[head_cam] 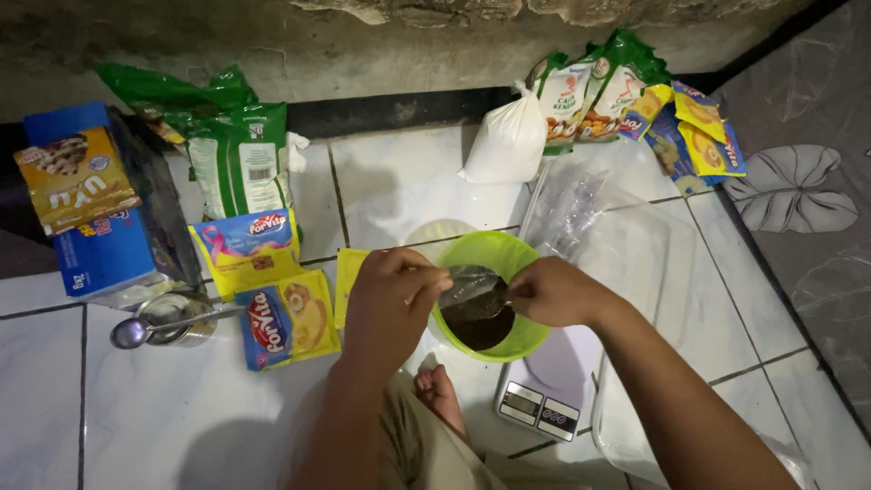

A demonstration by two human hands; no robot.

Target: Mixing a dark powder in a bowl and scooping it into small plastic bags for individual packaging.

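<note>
White tiled floor (pixel 408 181), rough grey wall (pixel 181 36), dim corner

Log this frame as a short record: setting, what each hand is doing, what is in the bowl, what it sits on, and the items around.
setting: tiled floor by a wall, seen from above
left hand: pinches one edge of a small clear bag
right hand: pinches the other edge
bowl: green bowl holding dark powder
under bowl: digital scale
left side: spoon across an open tin, yellow packets, blue box
far side: white bag, green packets
</note>
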